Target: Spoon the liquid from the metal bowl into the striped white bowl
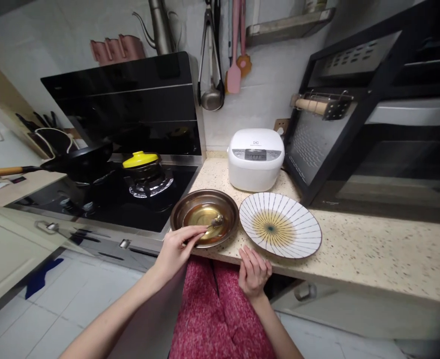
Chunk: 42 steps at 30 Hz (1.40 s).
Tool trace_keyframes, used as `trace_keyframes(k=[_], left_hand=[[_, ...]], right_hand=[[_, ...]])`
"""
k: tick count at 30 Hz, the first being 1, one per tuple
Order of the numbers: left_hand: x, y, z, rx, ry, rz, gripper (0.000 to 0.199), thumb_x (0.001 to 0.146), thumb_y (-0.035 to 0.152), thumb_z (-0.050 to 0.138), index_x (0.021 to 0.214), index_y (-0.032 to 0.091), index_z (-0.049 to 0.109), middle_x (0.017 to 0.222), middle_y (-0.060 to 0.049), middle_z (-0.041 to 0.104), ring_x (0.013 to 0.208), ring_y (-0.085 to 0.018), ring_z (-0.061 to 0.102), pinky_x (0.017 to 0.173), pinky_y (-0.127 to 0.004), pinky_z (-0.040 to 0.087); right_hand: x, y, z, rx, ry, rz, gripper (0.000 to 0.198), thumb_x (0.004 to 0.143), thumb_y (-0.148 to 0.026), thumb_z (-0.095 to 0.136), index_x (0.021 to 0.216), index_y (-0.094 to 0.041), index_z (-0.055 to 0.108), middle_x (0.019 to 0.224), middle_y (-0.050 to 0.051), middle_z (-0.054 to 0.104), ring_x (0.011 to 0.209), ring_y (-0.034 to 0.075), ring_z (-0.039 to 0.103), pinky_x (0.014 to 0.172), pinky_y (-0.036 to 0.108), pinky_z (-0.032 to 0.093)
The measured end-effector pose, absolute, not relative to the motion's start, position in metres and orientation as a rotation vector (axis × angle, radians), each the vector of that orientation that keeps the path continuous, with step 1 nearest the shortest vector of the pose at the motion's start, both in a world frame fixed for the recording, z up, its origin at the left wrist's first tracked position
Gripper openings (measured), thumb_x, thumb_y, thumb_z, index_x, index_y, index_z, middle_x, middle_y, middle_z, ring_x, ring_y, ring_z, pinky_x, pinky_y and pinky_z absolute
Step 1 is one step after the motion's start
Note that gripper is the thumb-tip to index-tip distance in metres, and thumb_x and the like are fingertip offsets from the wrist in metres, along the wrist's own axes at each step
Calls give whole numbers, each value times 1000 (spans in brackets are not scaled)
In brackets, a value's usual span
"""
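Observation:
A shallow round metal bowl [177, 209] on the counter holds a yellowish, clear liquid. My left hand [177, 248] is at its near rim, thumb and fingers pinched on the thin handle of a spoon [217, 220]. The spoon's head is inside the bowl, over or in the liquid; which one I cannot tell. Just right of the bowl lies a large white plate [298, 219] with dark radiating lines and a yellow-green centre. My right hand [253, 271] rests by the counter's front edge below the plate, fingers loosely extended, holding nothing.
Behind the plate stands a white rice cooker [256, 169]. To the left, a gas stove [130, 209] carries a black wok [87, 162] and a small pot with a yellow lid [140, 159]. A dark oven [399, 164] is at right. Utensils, including a ladle [211, 98], hang on the wall.

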<state>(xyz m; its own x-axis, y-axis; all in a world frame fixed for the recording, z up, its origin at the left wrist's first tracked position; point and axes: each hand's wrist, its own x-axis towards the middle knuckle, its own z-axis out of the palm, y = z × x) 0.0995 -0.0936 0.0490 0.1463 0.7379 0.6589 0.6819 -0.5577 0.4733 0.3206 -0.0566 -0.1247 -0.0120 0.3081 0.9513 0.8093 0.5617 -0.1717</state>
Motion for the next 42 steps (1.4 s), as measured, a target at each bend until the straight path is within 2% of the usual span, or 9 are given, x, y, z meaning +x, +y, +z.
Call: trace_keyframes(k=[6,12,20,24,42], left_hand=[[105,-100,55,2313,1492,1342,22,97,15,64,110,22,80,107,-7,83,97,-21,81,87,-30,67],[116,-109,62,2224,1617,1342,21,97,17,65,109,24,80,107,-6,83,96,-22,81,86,-31,67],[135,-125,58,2070,1757,1452,19,98,18,64,107,23,79,105,-5,82,92,-20,80,83,-28,66],[145,-130,52,2010,1756,1539,19,99,18,61,106,22,78,105,-7,82,93,-21,79,82,-29,66],[173,-138,30,1902,1733,1757,22,97,11,62,111,21,76,106,-6,80,94,-19,78,84,-26,66]], right_hand=[[320,-59,-126,-977,-1583,-500,44,97,-17,51,138,-26,63,100,3,82,98,21,70,107,38,30],[321,-61,-125,-982,-1590,-516,41,97,-17,52,135,-24,66,98,4,82,94,23,71,112,41,28],[325,-62,-124,-963,-1618,-526,42,97,-18,55,138,-23,64,98,5,82,93,23,71,110,41,29],[325,-62,-125,-961,-1623,-503,47,97,-18,57,144,-23,60,100,5,82,99,24,71,109,41,29],[323,-59,-129,-949,-1599,-530,46,96,-17,57,141,-22,62,101,6,82,97,25,69,107,42,29]])
